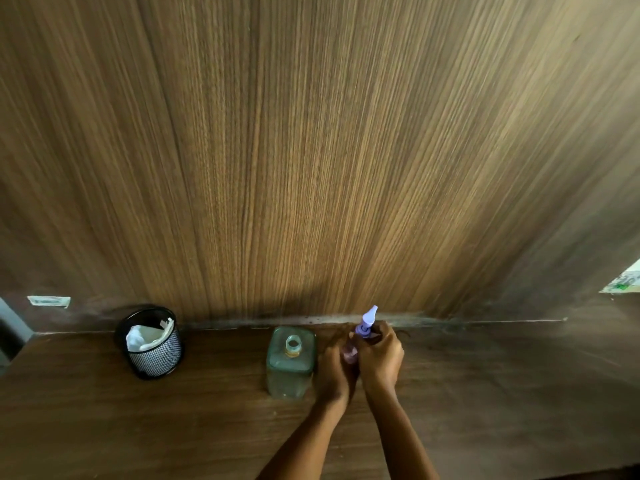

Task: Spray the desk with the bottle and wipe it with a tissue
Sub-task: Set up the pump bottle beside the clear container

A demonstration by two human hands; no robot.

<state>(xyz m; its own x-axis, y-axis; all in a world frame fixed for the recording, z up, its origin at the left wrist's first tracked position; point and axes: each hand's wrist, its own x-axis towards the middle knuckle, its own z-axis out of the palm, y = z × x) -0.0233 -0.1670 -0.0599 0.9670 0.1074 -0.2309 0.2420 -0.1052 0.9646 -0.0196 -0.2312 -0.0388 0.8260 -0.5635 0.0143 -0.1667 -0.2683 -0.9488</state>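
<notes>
Worktop (138,427) of dark wood runs along the bottom of the view beneath a tall wood-grain wall panel (311,150), with a black mesh cup (152,344) holding white tissue (143,336) standing on it at left. Near the middle stands an uncapped, square clear glass bottle (290,362). Just beside it on the right, the left hand (337,365) and right hand (381,355) are both clenched around a small purple spray bottle (363,327), nozzle up, near the wall.

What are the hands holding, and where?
Both hold the small spray bottle: left hand around its body, right hand up by the purple nozzle.
</notes>
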